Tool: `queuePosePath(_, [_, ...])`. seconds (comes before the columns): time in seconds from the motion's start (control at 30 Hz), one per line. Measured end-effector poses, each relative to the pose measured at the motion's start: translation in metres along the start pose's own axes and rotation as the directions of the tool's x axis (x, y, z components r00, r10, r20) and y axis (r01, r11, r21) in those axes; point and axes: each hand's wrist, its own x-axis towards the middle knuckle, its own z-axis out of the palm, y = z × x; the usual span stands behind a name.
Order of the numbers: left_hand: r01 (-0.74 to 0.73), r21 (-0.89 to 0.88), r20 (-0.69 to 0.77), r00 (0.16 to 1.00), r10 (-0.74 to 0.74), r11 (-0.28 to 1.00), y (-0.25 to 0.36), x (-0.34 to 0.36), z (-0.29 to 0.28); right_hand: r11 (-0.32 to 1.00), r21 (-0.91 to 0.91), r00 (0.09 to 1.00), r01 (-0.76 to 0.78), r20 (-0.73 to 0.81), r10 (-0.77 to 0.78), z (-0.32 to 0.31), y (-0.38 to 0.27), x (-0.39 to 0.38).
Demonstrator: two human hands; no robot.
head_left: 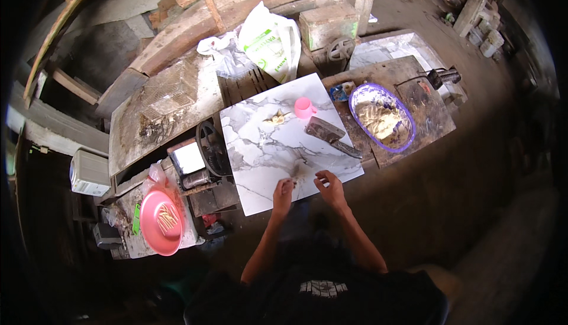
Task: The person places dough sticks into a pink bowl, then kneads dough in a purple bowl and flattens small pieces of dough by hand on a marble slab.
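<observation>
Standing here I see both hands at the near edge of the marbled board [254,186], a small gap btwn them. L hand [283,195]: fingers curled in; can't tell if there's anything in the grip. R hand [332,190]: loosely curved, thumb & fingers apart, nothing seen in it.

On the board, ahead of the hands: dark flat-bladed tool [324,128] lying just beyond R hand, handle slanting off to its right; pink mug [303,106] past that, contents too small to tell; pale scrap [277,118] ahead of L hand.

Containers: purple-rimmed basin [413,125], ahead & right of R hand, w/ a big lump of pale dough [378,121] in it. Pink basin [151,237], well left of L hand, w/ thin pale strips [168,218] in a loose pile. White plastic bag [285,47], far ahead of both, bulging, contents hidden.
</observation>
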Motion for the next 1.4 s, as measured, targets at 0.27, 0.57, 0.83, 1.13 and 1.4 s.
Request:
queuePosePath(0.27, [0.012,0.167,-0.072,0.997,0.000,0.986,0.001,0.055,0.030,0.982,-0.186,0.997,0.043,0.071,-0.030,-0.015,0.006,0.024])
queuePosePath(0.57, [-0.116,0.220,-0.070,0.988,0.134,0.968,-0.024,0.072,0.032,0.874,-0.383,0.953,0.300,0.163,-0.255,0.021,0.005,0.084])
queuePosePath(0.83, [-0.117,-0.024,-0.029,0.993,0.117,0.993,0.015,0.076,0.044,0.826,-0.483,0.942,0.292,0.294,-0.162,0.039,0.003,0.110])
queuePosePath(1.13, [-0.066,-0.261,-0.030,0.998,0.060,0.963,0.059,0.039,0.066,0.955,-0.161,0.969,0.248,0.040,-0.245,-0.008,-0.056,0.051])
queuePosePath(1.4, [-0.033,-0.243,0.167,0.983,0.075,0.970,0.087,0.028,0.101,0.907,-0.265,0.942,0.327,0.013,-0.336,-0.061,-0.065,0.038])
